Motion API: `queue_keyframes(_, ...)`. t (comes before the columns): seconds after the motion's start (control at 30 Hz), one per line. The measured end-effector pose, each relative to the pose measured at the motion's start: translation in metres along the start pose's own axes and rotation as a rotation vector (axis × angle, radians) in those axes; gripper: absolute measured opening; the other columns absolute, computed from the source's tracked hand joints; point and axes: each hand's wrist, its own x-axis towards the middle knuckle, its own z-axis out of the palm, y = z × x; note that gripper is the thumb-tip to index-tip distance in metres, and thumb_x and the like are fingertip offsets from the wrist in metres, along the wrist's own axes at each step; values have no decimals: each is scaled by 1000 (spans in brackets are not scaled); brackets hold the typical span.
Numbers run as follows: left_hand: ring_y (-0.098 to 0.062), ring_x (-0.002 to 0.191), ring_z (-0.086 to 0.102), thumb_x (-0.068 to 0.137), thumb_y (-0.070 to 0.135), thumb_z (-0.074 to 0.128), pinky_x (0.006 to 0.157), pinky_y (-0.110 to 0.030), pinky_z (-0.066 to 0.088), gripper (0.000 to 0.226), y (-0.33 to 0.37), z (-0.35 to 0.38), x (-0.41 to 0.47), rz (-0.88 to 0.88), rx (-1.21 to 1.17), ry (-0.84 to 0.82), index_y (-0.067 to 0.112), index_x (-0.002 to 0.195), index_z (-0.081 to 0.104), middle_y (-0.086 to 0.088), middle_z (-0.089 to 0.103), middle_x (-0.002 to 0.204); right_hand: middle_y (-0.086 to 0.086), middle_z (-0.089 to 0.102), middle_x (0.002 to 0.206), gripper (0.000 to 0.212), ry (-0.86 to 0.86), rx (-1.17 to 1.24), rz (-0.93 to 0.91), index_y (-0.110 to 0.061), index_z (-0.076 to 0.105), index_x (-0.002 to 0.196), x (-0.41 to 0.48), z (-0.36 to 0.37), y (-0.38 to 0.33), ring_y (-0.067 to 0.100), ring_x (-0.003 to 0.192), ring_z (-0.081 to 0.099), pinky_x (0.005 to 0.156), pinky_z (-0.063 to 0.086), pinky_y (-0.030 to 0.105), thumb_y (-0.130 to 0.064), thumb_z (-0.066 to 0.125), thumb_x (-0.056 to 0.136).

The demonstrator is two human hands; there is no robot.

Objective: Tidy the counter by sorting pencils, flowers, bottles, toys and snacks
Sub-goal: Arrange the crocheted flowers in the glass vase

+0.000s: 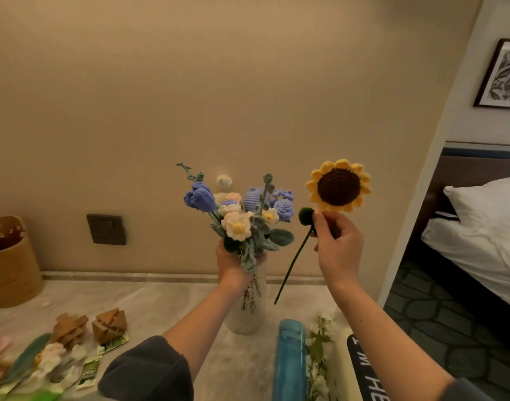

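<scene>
My left hand grips a crochet bouquet of purple, white and cream flowers by its stems, right above the mouth of a pale speckled vase on the counter. My right hand pinches the green stem of a yellow crochet sunflower, held up to the right of the bouquet. The stem hangs down-left, free of the counter. A small dark green ball sits by my right thumb.
Left on the counter: a tan round box, two brown wooden puzzle toys, green snack packets and more crochet flowers. A blue bottle, a white flower sprig and a black-labelled item lie near. A bed is at right.
</scene>
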Motion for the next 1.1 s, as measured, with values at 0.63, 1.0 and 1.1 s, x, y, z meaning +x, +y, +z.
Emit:
queue_keyframes(0.63, -11, 108, 56, 58, 6, 90, 85, -13, 42, 70, 22, -26, -7, 114, -66, -125, 13, 117, 52, 3, 59, 110, -8, 61, 87, 20, 138, 109, -362, -8, 67, 103, 94, 73, -132, 3, 78, 53, 73, 41, 13, -24, 58, 96)
queue_keyframes(1.0, 17, 89, 60, 57, -10, 86, 69, -5, 49, 70, 3, -29, 11, 136, -152, -88, 14, 115, 55, 10, 63, 107, 6, 70, 103, 22, 45, 134, -283, -9, 69, 108, 90, 102, -100, 21, 98, 64, 89, 51, 39, -25, 62, 94)
queue_keyframes(1.1, 9, 91, 63, 61, -1, 86, 66, -5, 48, 62, 4, -40, 13, 101, -128, -173, 24, 111, 59, 12, 66, 105, 1, 68, 97, 22, 6, 118, -268, -12, 69, 107, 90, 105, -90, 23, 95, 65, 85, 53, 47, -28, 62, 94)
